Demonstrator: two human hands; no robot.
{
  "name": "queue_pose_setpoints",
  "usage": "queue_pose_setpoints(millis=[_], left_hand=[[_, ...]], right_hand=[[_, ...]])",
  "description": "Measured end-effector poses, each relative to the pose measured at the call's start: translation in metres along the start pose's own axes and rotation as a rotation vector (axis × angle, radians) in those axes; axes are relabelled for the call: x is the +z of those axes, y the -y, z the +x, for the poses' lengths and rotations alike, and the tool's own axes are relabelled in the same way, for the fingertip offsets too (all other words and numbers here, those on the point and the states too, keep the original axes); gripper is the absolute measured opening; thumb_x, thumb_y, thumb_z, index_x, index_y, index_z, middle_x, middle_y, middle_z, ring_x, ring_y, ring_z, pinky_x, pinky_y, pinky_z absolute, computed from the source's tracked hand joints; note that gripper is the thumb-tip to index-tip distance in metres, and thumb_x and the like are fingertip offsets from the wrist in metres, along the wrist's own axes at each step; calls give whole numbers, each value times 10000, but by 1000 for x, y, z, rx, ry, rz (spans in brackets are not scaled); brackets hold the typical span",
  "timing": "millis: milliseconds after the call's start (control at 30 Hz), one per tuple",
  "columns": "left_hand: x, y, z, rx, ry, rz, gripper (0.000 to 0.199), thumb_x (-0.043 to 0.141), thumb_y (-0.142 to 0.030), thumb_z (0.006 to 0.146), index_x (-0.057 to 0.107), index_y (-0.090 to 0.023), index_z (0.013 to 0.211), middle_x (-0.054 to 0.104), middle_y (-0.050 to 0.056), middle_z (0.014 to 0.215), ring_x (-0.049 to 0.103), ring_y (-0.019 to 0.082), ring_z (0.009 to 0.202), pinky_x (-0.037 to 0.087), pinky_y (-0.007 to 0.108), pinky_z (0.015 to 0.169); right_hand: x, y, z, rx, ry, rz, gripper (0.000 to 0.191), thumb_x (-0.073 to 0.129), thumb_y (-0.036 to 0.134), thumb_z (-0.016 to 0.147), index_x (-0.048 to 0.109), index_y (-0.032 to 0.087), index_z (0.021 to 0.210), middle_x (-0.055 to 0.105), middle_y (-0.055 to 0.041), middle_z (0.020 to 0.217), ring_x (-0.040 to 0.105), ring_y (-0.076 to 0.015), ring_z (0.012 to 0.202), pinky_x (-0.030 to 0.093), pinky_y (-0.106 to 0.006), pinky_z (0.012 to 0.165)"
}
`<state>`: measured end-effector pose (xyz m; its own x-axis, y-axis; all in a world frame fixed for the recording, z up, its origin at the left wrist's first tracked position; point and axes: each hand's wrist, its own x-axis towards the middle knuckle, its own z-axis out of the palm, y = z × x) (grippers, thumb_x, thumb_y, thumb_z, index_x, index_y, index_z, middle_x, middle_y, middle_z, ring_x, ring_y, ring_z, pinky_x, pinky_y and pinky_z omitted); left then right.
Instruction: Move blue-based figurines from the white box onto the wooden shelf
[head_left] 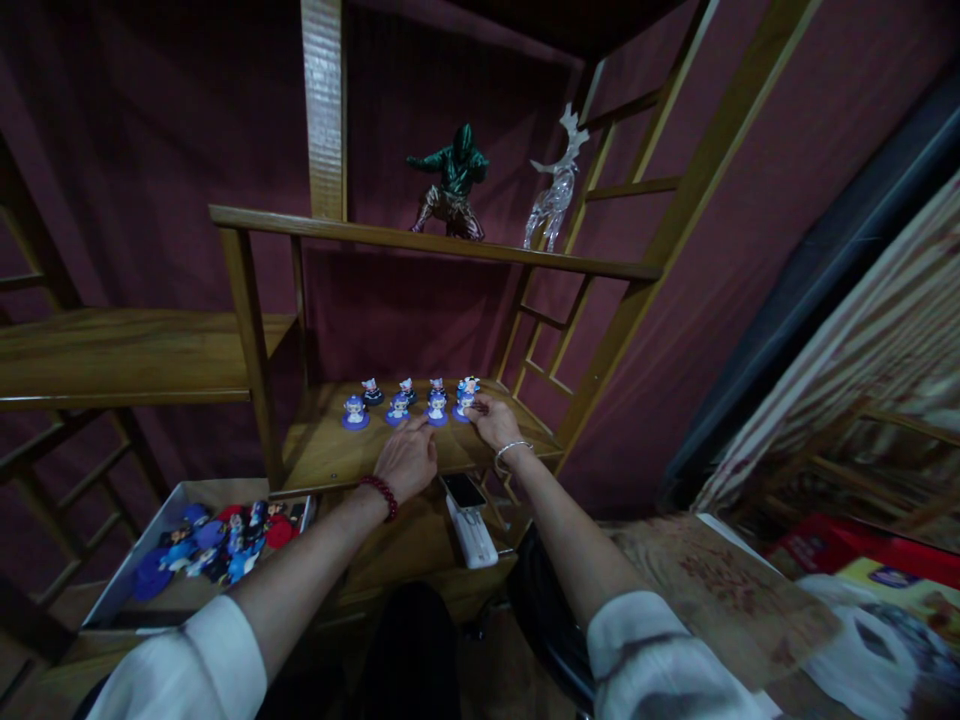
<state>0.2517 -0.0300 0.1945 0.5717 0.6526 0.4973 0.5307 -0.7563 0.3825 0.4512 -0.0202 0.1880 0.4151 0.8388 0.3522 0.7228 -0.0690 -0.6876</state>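
Small toy figurines stand in two rows on the lower wooden shelf [322, 462]. The front row has white-and-purple figurines on round purple bases, such as the one at its left end [355, 412]. Behind them are pinkish-white cat-eared figurines [371, 390] on dark bases. My right hand [496, 424] closes its fingertips on the figurine at the right end of the front row [463, 406]. My left hand [409, 460] rests palm down at the shelf's front, fingers stretched toward the middle front figurines [436, 406]; it holds nothing visible.
An open box [124, 578] of mixed figurines stands at lower left. A white device with a dark screen [472, 535] lies below the shelf. A green ninja-like statue [454, 182] and a clear deer ornament [553, 190] occupy the upper shelf [360, 232]. Wooden posts frame the shelf's sides.
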Motion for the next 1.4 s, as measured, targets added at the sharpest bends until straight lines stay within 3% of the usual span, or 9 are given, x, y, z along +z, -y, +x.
queue_pose_setpoints(millis=[467,667,767,900,967,1133,1267,1400], left_hand=[[1,1,-2,37,-29,6,279,407,-136,763,599,-139,965,565,85,1118,478,171,1050,331,298,962],[-11,1,-11,14,-120,-78,253,392,-95,754,613,-152,864,610,60,971,520,153,942,386,269,905],[-22,7,-18,-74,-233,-59,255,395,-83,733,596,-155,873,585,66,908,523,165,902,416,281,855],[-40,25,-22,-301,-445,-2,290,435,-93,690,543,-138,955,529,97,954,509,200,952,403,314,872],[-48,34,-22,-444,-486,13,337,456,-111,679,518,-122,1010,512,116,991,506,215,977,396,329,881],[-60,54,-16,-596,-310,-22,513,483,-177,709,404,-68,1204,496,159,1170,447,229,1117,344,304,940],[-61,60,-11,-645,-159,-91,530,471,-264,741,383,-146,1250,548,111,1164,507,231,1062,386,308,883],[-58,64,-7,-674,-119,-80,506,485,-311,733,421,-202,1224,585,89,1117,539,235,1016,403,308,837]], right_hand=[[-3,8,-7,-7,7,-120,189,545,248,721,598,212,898,666,-16,853,611,-141,787,451,-249,727],[-2,11,-15,-24,-106,-52,353,551,231,699,539,177,1047,641,-49,937,599,-136,831,460,-257,760],[-4,13,-21,-80,-237,-11,319,518,239,710,554,157,1015,633,-67,938,594,-143,824,466,-266,751],[-9,20,-33,-144,-445,34,278,480,273,729,578,134,948,634,-67,842,584,-143,710,474,-269,681],[-10,26,-39,-181,-499,36,277,463,284,742,581,131,941,629,-62,813,568,-137,657,471,-267,646],[-5,50,-49,-342,-469,41,263,433,273,778,576,150,961,620,-58,824,559,-133,668,464,-258,642],[7,75,-51,-462,-258,53,249,443,235,781,571,179,987,623,-48,876,572,-138,778,470,-259,720],[25,92,-46,-477,-116,-19,294,474,215,759,556,188,1040,603,-54,975,559,-152,864,475,-261,738]])
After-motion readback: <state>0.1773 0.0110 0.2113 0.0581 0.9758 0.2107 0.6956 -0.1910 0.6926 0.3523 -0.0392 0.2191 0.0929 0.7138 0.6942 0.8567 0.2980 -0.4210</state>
